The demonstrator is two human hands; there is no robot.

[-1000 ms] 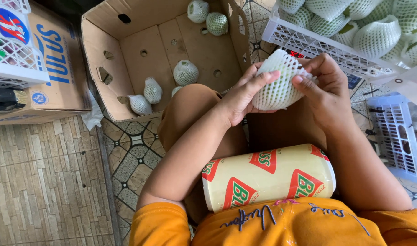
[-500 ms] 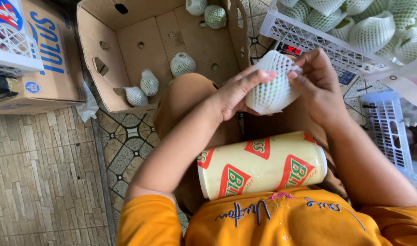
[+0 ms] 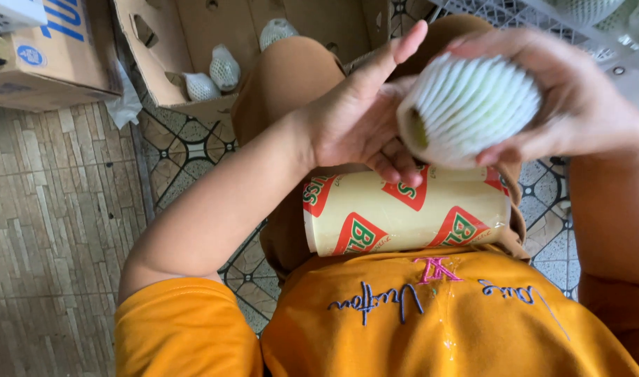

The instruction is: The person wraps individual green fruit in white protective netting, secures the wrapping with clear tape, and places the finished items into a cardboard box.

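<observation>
Fruit in a white ribbed foam-net sleeve sits between your two hands, raised above your lap; pale green skin shows through the sleeve's open end facing your left palm. Your right hand curls over the top and far side of it, fingers closed around the netting. Your left hand lies against the open end, palm flat on it, index finger stretched upward, lower fingers curled beneath. Just below, a cream-coloured roll of printed plastic film with red and green triangles lies sideways across your lap, against your orange shirt. Ahead of your knee, an open brown cardboard box holds several more netted fruits. A white plastic crate stands at upper right, on the patterned tile floor.
</observation>
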